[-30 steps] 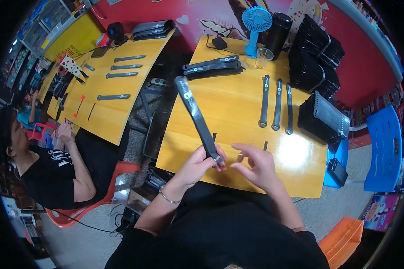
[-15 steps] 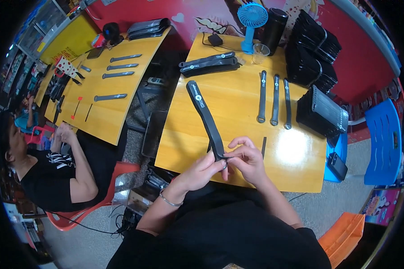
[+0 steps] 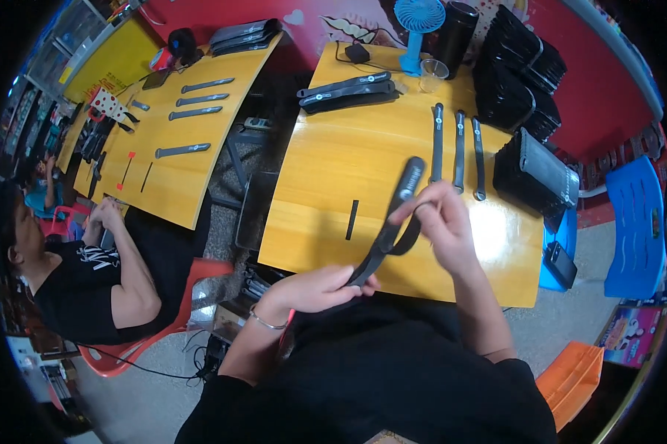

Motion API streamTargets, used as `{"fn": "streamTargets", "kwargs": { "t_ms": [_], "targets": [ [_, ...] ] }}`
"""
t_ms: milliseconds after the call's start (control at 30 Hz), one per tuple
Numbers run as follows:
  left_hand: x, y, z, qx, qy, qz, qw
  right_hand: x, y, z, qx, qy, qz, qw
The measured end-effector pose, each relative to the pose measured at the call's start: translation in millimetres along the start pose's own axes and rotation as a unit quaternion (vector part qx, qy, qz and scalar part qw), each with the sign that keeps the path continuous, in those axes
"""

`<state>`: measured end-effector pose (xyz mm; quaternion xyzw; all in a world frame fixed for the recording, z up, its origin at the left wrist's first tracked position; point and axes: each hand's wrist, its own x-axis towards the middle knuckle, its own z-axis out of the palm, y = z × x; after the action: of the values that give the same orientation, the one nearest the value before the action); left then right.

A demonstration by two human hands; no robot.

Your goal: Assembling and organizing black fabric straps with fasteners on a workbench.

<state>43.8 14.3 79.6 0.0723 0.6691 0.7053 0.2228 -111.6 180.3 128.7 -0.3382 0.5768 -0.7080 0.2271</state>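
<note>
A dark grey strap (image 3: pixel 403 194) with pale printing on its rounded end is held above the near part of the table. My left hand (image 3: pixel 317 290) is closed on its lower end. The fingers of my right hand (image 3: pixel 450 229) pinch a bent-over part of the strap, which curves in a loop beside the straight part. A thin black strip (image 3: pixel 352 220) lies on the table beyond my left hand. Three similar straps (image 3: pixel 460 148) lie side by side beyond my right hand.
The yellow table (image 3: pixel 311 177) bears a strap pile (image 3: pixel 348 94), a blue fan (image 3: pixel 420 18), a clear cup (image 3: pixel 433 72), a black cylinder (image 3: pixel 455 37) and bundled black stacks (image 3: pixel 514 89). A co-worker (image 3: pixel 89 281) sits left at another table. A blue chair (image 3: pixel 635 229) stands right.
My right hand has moved up and right, drawing part of the strap into a loop. My left hand has shifted slightly down and left. The strap now leans to the right.
</note>
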Motion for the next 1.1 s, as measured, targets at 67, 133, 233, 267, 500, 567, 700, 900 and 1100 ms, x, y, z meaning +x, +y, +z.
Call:
{"fn": "streamTargets", "kwargs": {
  "t_ms": [67, 133, 233, 267, 500, 567, 700, 900, 1100],
  "targets": [
    [10.1, 0.0, -3.7, 0.050, 0.100, 0.063, 0.992, -7.7, 0.9, 9.8, 0.001, -0.062, 0.002, 0.998],
    [14.4, 2.8, 0.0, -0.033, 0.172, 0.067, 0.982, -11.6, -11.5, 16.9, -0.050, -0.095, 0.013, 0.994],
    [17.8, 3.8, 1.6, -0.125, 0.194, 0.046, 0.972, -20.3, -3.0, 18.1, -0.129, -0.121, 0.008, 0.984],
    [19.7, 1.3, 3.2, -0.146, 0.212, 0.035, 0.966, -21.8, 3.1, 17.6, -0.155, -0.121, -0.010, 0.981],
    [28.0, -3.4, 12.4, -0.213, 0.222, 0.040, 0.951, -24.5, 6.2, 22.7, -0.391, -0.099, -0.168, 0.899],
    [27.2, 11.1, 11.3, -0.225, 0.213, 0.023, 0.951, -21.3, 7.1, 24.8, -0.387, -0.059, -0.200, 0.898],
    [24.7, 7.8, 0.5, -0.195, 0.148, 0.020, 0.969, -20.0, 20.6, 15.8, -0.225, -0.024, -0.118, 0.967],
    [-12.5, 19.9, -23.8, -0.112, 0.071, -0.001, 0.991, 2.5, -10.9, -25.7, -0.064, 0.129, -0.035, 0.989],
    [-57.1, 18.9, -46.7, -0.142, 0.069, -0.053, 0.986, 30.2, -38.5, -62.8, -0.172, 0.229, -0.097, 0.953]
  ]
}}
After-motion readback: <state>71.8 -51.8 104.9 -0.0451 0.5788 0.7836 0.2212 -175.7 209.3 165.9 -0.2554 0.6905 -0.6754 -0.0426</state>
